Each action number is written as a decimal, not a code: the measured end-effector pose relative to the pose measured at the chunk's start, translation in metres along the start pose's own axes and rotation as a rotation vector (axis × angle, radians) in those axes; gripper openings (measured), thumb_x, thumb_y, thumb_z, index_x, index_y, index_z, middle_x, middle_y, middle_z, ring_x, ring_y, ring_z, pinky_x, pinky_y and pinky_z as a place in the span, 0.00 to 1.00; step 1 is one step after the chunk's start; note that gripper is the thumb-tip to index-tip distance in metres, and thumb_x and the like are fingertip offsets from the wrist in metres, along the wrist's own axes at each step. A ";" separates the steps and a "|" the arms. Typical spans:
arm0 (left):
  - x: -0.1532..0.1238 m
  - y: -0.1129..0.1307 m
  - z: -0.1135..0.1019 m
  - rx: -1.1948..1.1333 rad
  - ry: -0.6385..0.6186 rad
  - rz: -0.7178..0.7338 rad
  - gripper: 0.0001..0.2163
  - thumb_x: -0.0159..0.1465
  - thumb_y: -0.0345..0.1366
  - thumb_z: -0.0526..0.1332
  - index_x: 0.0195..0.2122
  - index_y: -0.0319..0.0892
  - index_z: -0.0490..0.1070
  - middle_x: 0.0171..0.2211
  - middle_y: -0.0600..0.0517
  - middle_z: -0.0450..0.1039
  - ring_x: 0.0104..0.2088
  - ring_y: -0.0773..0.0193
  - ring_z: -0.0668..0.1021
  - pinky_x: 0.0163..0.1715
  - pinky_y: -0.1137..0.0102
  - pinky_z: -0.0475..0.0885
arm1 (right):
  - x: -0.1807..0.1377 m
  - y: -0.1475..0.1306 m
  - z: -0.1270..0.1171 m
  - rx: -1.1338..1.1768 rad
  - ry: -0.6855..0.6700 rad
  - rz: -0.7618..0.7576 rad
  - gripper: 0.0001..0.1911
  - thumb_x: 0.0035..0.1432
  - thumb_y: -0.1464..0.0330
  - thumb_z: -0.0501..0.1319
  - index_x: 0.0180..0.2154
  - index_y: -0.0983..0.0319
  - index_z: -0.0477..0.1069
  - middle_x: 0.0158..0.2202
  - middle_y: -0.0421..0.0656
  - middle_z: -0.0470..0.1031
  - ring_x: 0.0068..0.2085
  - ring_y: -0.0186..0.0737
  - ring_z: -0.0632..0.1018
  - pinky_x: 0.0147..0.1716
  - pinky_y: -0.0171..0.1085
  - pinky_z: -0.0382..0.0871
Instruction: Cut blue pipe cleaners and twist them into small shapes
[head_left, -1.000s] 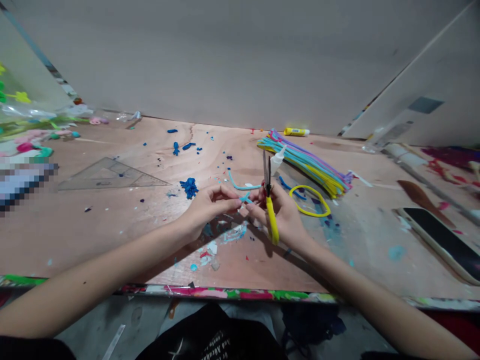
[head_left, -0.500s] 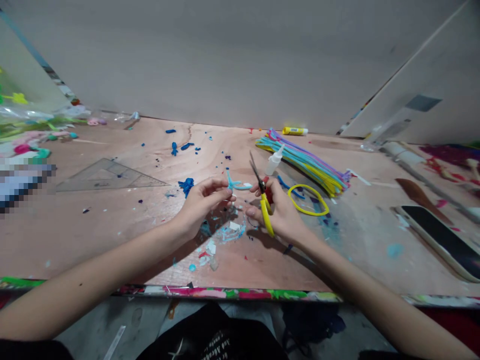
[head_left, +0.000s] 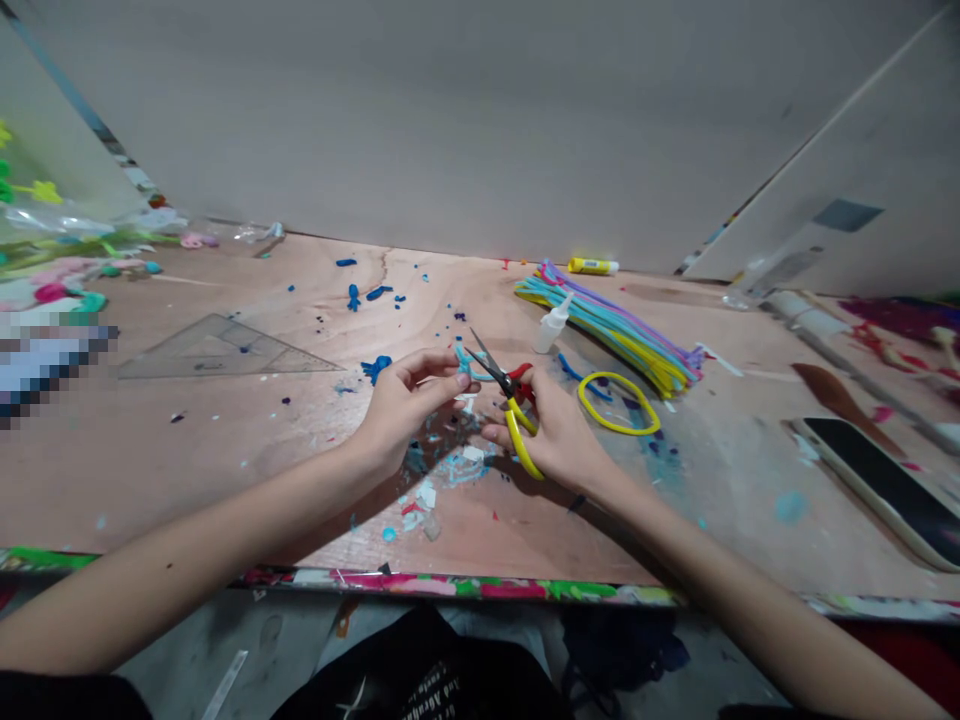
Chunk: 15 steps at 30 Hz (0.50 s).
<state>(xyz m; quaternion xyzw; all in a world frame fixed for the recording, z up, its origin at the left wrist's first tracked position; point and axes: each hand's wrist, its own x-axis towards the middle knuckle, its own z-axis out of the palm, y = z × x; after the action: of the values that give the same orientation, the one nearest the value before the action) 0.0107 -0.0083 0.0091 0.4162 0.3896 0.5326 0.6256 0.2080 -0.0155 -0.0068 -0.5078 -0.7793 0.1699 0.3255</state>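
Note:
My left hand point(head_left: 409, 405) pinches a light blue pipe cleaner piece point(head_left: 463, 362) between thumb and fingers. In my right hand point(head_left: 559, 430) is a pair of scissors point(head_left: 514, 402) with yellow and red handles. Their blades are parted and point up and left, close to the light blue piece; whether they touch it I cannot tell. Right of the hand lie a yellow pipe cleaner ring point(head_left: 619, 403) and a short blue strip point(head_left: 576, 376). A white dropper bottle point(head_left: 553, 325) stands behind, before a bundle of coloured pipe cleaners point(head_left: 611, 325).
A clear set square point(head_left: 217, 350) lies to the left. Blue scraps point(head_left: 376, 368) and paper bits point(head_left: 426, 495) are scattered about the middle. A glue stick point(head_left: 592, 266) rests near the back wall. To the right lie a phone point(head_left: 881, 485) and a brown wooden tool point(head_left: 844, 400).
The scissors have swung left, bringing their parted blades over to the light blue piece. My left hand keeps its pinch and has hardly moved.

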 end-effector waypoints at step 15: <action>-0.005 0.003 0.003 0.142 -0.038 -0.013 0.15 0.50 0.38 0.74 0.34 0.41 0.72 0.30 0.53 0.76 0.24 0.69 0.76 0.24 0.72 0.72 | 0.000 -0.006 0.000 0.076 -0.064 0.046 0.23 0.54 0.48 0.63 0.35 0.59 0.59 0.29 0.40 0.69 0.29 0.38 0.67 0.29 0.36 0.57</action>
<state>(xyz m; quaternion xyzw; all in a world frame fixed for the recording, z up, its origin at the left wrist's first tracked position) 0.0114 -0.0135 0.0135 0.4671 0.4173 0.4914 0.6051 0.2042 -0.0176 -0.0030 -0.5073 -0.7705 0.2228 0.3154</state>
